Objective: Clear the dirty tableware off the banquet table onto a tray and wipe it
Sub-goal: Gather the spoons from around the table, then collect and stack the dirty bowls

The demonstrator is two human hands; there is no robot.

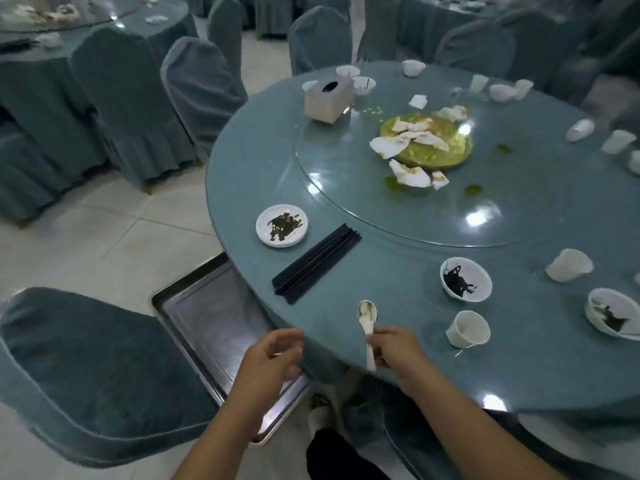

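Right hand (pixel 394 351) pinches the white spoon (pixel 367 315) by its handle, bowl pointing away over the table (pixel 398 258); left hand (pixel 273 358) loosely curled, empty.

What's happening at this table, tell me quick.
A person is clearing a dirty banquet table. The right hand pinches a white spoon by its handle over the table's near edge. The left hand holds nothing, fingers loosely curled, above a metal tray set beside the table. A small plate with dark scraps, a bundle of dark chopsticks, a bowl and a cup are on the cloth, not yet cleared.
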